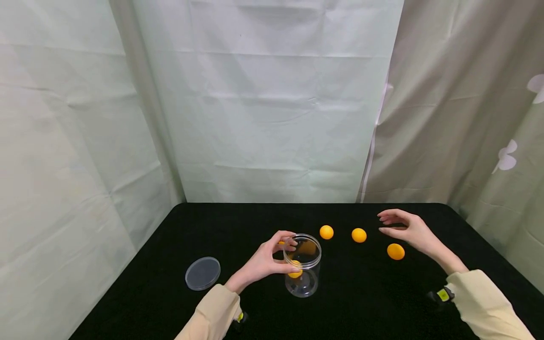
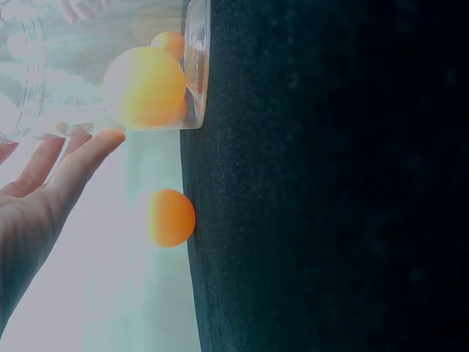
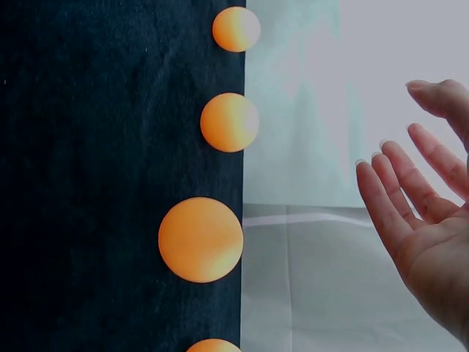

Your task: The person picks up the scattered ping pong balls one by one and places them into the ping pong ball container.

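My left hand (image 1: 269,257) grips a clear plastic jar (image 1: 312,276) by its upper side, fingers behind and thumb in front. The jar stands upright and uncovered. Through its wall shows an orange ball (image 2: 144,88) low inside. Another orange ball (image 2: 172,218) is outside the jar, mostly hidden behind my left hand in the head view. My right hand (image 1: 412,231) hovers over the table with fingers apart, holding nothing. Just below it lies an orange ball (image 1: 395,251), with a second ball (image 1: 359,235) to its left and a third ball (image 1: 326,232) nearer the jar.
A round clear lid (image 1: 203,274) lies flat left of my left hand. The black table (image 1: 361,302) bears everything, with pale curtains (image 1: 272,118) behind and at the sides. At the right wrist view's bottom edge, another orange ball (image 3: 212,346) is partly cut off.
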`<state>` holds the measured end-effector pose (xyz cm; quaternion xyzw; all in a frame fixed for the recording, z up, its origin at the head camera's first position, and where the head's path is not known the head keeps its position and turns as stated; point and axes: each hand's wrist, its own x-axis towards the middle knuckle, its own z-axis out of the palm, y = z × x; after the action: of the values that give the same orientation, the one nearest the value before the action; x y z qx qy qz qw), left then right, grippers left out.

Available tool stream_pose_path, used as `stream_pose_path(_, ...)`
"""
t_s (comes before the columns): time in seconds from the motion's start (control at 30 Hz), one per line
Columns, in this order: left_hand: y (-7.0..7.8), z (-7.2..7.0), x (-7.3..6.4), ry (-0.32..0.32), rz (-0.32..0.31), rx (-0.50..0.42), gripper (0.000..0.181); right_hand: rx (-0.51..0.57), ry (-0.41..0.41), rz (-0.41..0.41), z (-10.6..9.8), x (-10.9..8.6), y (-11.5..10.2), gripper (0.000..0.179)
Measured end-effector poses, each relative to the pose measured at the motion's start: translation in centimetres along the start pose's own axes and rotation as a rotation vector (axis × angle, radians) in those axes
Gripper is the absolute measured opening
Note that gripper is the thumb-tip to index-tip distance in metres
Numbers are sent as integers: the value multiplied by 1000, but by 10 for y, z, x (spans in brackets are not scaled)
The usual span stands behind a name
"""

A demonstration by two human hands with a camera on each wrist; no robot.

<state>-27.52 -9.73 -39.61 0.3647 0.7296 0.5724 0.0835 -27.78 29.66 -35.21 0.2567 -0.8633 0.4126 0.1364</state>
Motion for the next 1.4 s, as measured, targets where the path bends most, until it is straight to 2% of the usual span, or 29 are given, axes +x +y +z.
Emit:
stream_pose_path(0.3,-2,1,0,8,8,4,63,-46,29,3,-8,-4,7,34)
stream_pose_path(0.53,-1,1,0,2,-5,-9,64,-110,50,60,-12,-7,10,35)
stream_pose_path(0.8,30,2,-5,-19,-19,-20,65,-137,69,86,-13,-11,15,35)
stream_pose_path(1.4,31,2,-5,-18,-25,-44,64,-175,100,156,-25,-23,26,37)
